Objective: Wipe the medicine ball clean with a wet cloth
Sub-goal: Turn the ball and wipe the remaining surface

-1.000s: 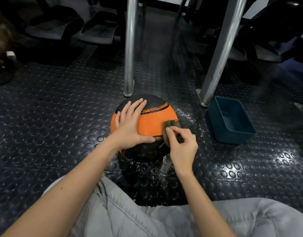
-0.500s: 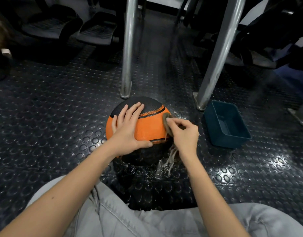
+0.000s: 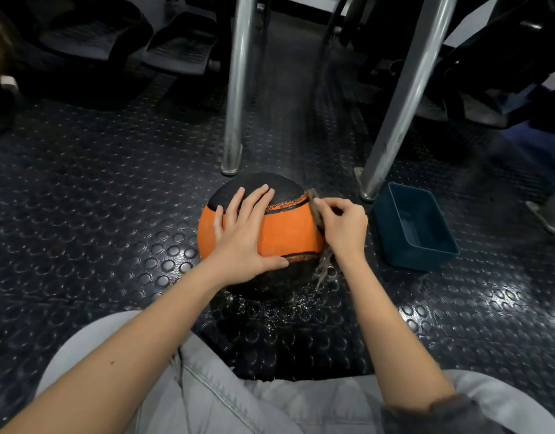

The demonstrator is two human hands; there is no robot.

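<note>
Up the ball's right flank goes my right hand [image 3: 342, 227], which over the past second has carried the cloth [image 3: 314, 208] from the lower edge of the orange band to the seam of the black cap. That hand pinches the one brown cloth between thumb and curled fingers and presses it on the one medicine ball [image 3: 285, 233]. The ball sits on the studded floor [image 3: 97, 214] between both hands. My left hand [image 3: 245, 233] lies flat on the ball's top, fingers straight and spread. Water [image 3: 323, 267] trails from below the right hand to a wet patch of floor. One blue tub [image 3: 420, 256] stands just right of that hand; what it holds I cannot tell. Two metal legs [image 3: 237, 89] rise beyond the hands.
</note>
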